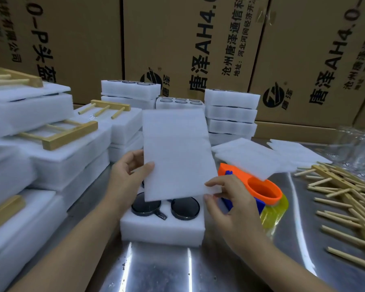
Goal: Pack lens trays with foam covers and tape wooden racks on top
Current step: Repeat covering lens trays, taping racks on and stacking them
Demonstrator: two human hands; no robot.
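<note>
one left hand (125, 178), one right hand (233, 200), one held foam cover (177, 154), two dark lenses (185, 208), one tape dispenser (263, 193)

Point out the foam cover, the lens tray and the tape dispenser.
foam cover (177, 152): head view, middle of the sheet's face.
lens tray (162, 231): head view, bare front foam wall.
tape dispenser (264, 198): head view, orange ring's outer wall.

My only view, head-worn wide-angle, facing forward and down, close over the table (154, 270), cartons (82, 39) filling the upper frame.
</note>
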